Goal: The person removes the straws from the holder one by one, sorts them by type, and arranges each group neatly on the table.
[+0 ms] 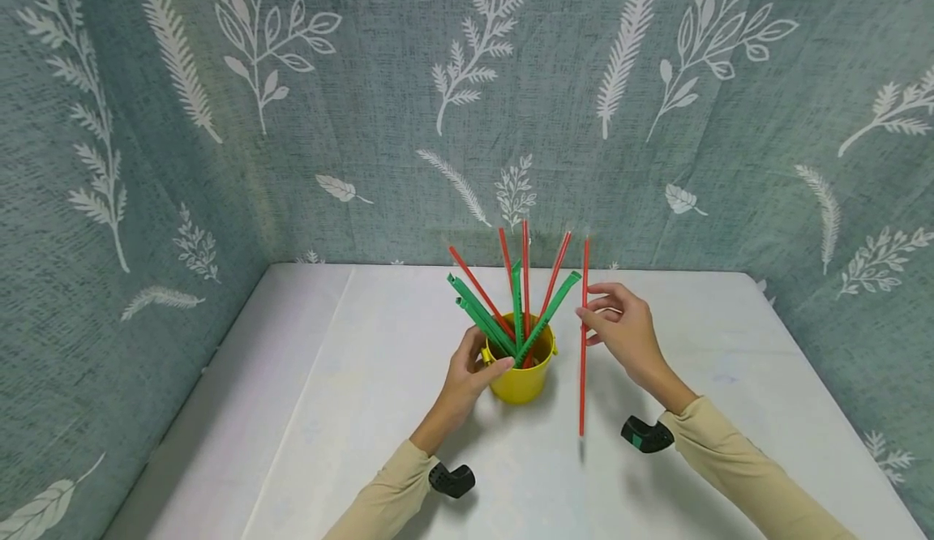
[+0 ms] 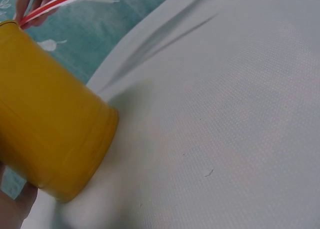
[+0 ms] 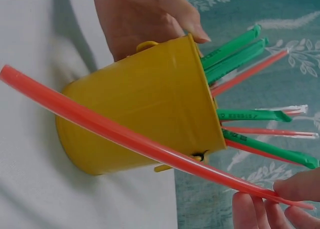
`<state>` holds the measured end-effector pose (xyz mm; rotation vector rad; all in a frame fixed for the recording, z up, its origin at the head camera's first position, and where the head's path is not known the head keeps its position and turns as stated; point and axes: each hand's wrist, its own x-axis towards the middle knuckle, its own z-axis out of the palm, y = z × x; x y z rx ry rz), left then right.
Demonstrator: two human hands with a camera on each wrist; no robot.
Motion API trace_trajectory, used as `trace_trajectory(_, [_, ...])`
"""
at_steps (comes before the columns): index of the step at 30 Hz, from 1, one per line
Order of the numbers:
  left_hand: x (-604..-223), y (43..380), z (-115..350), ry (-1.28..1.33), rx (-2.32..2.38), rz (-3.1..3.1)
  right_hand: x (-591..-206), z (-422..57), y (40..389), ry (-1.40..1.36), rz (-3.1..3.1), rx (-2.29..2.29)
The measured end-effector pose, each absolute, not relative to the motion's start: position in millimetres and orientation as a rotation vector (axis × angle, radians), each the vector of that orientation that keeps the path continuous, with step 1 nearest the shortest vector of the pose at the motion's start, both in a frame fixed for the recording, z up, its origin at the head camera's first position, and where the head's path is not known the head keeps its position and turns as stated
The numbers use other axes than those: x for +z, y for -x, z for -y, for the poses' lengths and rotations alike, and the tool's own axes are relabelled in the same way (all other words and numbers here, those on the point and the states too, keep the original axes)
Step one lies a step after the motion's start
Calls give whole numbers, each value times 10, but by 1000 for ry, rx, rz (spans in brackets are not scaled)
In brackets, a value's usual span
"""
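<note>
A small yellow bucket (image 1: 520,386) stands upright on the table. Several red drinking straws (image 1: 526,252) in clear wrappers lean out of it, along with several slim green sticks (image 1: 556,302) printed with dark lettering. My left hand (image 1: 460,378) holds the bucket at its left side, thumb at the front rim. To the right of the bucket, my right hand (image 1: 620,329) pinches a red straw (image 3: 120,134) between thumb and fingers. That straw hangs nearly vertical, its lower end above the table beside the bucket.
A white cloth covers the table (image 1: 350,443). Green-grey fabric with white leaf prints (image 1: 394,102) rises behind it and along both sides. Each wrist wears a black device, one on the left (image 1: 452,481) and one on the right (image 1: 646,435).
</note>
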<state>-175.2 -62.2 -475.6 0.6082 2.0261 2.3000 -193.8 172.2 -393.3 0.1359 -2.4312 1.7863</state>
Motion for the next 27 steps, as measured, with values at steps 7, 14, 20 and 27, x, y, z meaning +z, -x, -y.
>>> trace_trajectory(7, [-4828,1781,610,-633,2297,-2059,-4015,-1710,1966,-158,2407,1818])
trace_trajectory(14, [-4823,1789,607,-625,2277,-2080,-4070,-1691,1991,-114,2469,1793])
trace_trajectory(20, [-4687,1715,627,-632,2285,-2044,-4118,-1676,2009,-88,2514,1786])
trace_trajectory(27, [-4553,1635,623,-628,2273,-2041,-4182,-1665,2013,-62,2536,1799])
